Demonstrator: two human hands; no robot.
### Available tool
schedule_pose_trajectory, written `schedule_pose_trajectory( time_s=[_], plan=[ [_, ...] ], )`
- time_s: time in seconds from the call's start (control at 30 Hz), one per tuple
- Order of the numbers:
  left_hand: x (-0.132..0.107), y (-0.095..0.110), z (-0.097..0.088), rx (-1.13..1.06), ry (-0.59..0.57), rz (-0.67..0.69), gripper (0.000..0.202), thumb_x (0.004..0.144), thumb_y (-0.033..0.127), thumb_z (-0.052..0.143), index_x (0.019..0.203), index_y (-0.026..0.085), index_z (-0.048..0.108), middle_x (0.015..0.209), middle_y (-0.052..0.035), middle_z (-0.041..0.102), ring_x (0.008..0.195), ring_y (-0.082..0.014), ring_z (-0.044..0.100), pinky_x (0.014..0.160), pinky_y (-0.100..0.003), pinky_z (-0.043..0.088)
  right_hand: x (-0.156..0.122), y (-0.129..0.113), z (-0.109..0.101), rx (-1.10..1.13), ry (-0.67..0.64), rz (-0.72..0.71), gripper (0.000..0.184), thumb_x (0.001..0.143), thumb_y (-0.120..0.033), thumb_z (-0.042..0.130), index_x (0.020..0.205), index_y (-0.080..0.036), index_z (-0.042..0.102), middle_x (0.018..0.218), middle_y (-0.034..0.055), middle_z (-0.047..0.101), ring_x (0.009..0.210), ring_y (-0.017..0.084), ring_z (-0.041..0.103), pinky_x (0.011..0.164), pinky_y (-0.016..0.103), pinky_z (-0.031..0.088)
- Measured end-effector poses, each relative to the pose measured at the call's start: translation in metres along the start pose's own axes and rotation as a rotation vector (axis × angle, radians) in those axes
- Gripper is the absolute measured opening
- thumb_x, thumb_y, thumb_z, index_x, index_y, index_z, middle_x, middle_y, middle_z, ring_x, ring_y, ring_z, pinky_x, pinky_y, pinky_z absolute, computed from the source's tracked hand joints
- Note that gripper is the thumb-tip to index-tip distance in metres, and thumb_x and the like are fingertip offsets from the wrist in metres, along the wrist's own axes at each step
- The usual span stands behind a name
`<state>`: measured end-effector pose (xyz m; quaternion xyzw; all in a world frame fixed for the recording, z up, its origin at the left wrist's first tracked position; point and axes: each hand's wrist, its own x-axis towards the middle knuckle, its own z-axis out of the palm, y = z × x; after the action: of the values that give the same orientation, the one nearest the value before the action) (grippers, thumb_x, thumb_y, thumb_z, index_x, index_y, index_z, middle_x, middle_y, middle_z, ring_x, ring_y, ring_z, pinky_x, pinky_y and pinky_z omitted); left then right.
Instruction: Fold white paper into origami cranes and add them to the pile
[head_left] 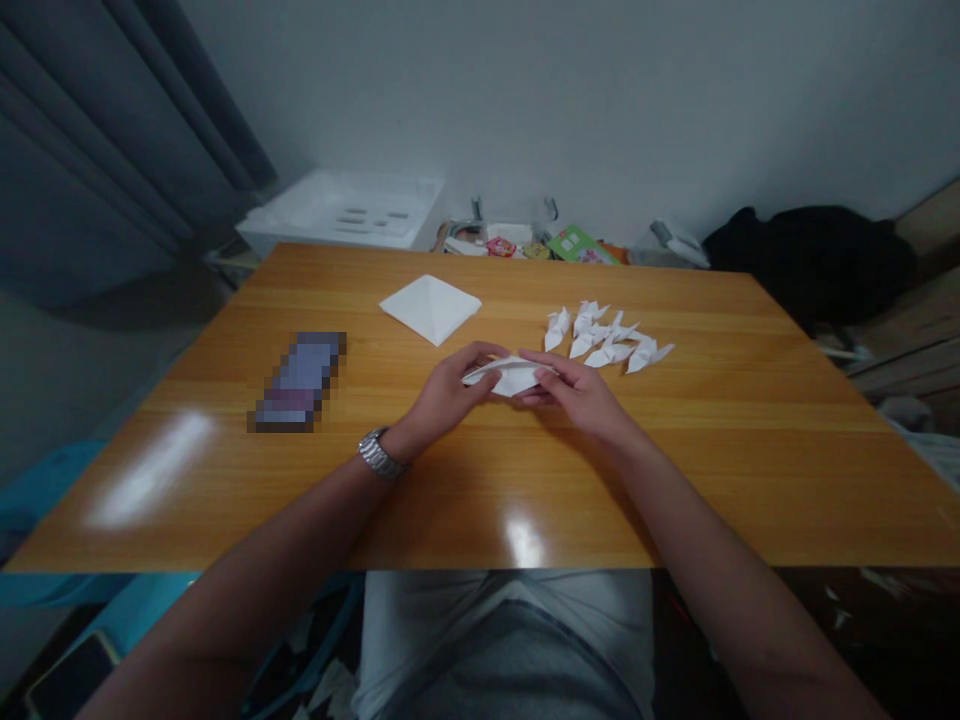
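Between my two hands is a partly folded sheet of white paper, held above the middle of the table. My left hand pinches its left end, thumb on the near side and fingers behind. At the other end, my right hand grips it the same way, with some fingers beneath. Beyond my left hand lies a stack or sheet of white square paper, turned cornerwise. Several small folded white paper figures, like origami cranes, sit grouped beyond my right hand.
A wooden table spans the view. On its left lies a pixelated, phone-like device. Behind the far edge stand a white plastic tray and a green booklet. A blue stool and another phone are at lower left.
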<state>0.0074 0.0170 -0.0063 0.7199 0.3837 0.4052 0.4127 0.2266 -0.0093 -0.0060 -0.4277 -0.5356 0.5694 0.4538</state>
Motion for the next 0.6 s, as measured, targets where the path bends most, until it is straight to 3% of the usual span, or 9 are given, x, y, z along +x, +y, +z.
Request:
schedule_pose_trajectory(
  time_s=[0.17, 0.3, 0.43, 0.6],
  plan=[
    [0.000, 0.004, -0.001, 0.022, 0.023, 0.044, 0.026, 0.095, 0.026, 0.059, 0.116, 0.018, 0.069, 0.113, -0.0061, 0.073, 0.102, -0.0175, 0.067, 0.089, -0.029, 0.055, -0.001, -0.005, 0.002, 0.005, 0.031, -0.016, 0.040, 0.086, -0.049, 0.073, 0.120, -0.028, 0.073, 0.116, 0.0046, 0.074, 0.088, 0.019, 0.074, 0.088, 0.041, 0.064],
    [-0.002, 0.008, -0.001, 0.061, 0.040, 0.030, 0.025, 0.095, 0.028, 0.059, 0.115, 0.018, 0.071, 0.111, -0.0061, 0.074, 0.101, -0.0178, 0.068, 0.090, -0.029, 0.054, -0.004, -0.012, 0.006, -0.068, 0.045, -0.064, 0.043, 0.083, -0.054, 0.075, 0.114, -0.025, 0.073, 0.112, 0.0056, 0.074, 0.087, 0.019, 0.073, 0.084, 0.038, 0.064],
    [-0.004, 0.012, -0.001, 0.139, 0.046, 0.047, 0.025, 0.094, 0.025, 0.060, 0.115, 0.018, 0.071, 0.112, -0.0058, 0.075, 0.101, -0.0182, 0.069, 0.089, -0.029, 0.054, -0.006, -0.016, 0.011, -0.028, 0.037, -0.021, 0.049, 0.083, -0.062, 0.072, 0.111, -0.022, 0.073, 0.104, 0.0067, 0.074, 0.086, 0.020, 0.072, 0.082, 0.038, 0.064],
    [-0.006, 0.013, 0.001, 0.216, 0.014, 0.101, 0.025, 0.095, 0.022, 0.058, 0.116, 0.020, 0.071, 0.113, -0.0043, 0.075, 0.104, -0.0175, 0.069, 0.090, -0.028, 0.053, -0.006, -0.010, 0.011, -0.026, 0.075, 0.011, 0.045, 0.084, -0.063, 0.070, 0.094, -0.020, 0.076, 0.093, 0.0065, 0.074, 0.082, 0.021, 0.071, 0.075, 0.036, 0.065]
  ],
)
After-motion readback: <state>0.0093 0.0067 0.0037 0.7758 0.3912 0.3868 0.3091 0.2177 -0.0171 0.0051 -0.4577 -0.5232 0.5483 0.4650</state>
